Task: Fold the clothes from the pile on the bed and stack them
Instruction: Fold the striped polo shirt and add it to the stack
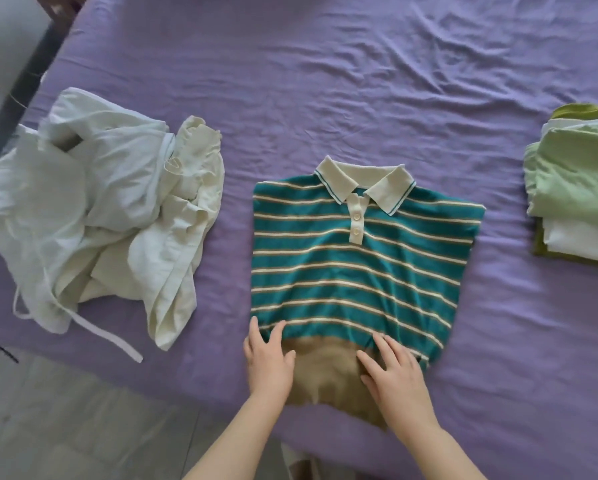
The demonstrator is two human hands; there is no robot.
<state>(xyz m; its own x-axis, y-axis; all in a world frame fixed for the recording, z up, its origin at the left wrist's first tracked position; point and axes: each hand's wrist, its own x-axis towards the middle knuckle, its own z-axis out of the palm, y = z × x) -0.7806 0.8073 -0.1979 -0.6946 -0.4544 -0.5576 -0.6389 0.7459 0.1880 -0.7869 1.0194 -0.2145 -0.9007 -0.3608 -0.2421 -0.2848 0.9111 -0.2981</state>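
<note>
Purple bed [325, 81]: both hands' grips flat on polo [353, 271], between pile [100, 216] and stack [577, 202].

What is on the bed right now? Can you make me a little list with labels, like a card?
bed: purple sheet, wrinkled
being folded: striped polo shirt, teal with cream stripes, cream collar, two buttons, lying flat, front up, sides tucked in
shirt bottom: tan hem band nearest the person
left hand: flat on the shirt's lower left edge
right hand: flat on the hem, fingers spread
unfolded pile: white clothes, crumpled, left of the shirt
folded stack: green and white clothes, right edge
</note>
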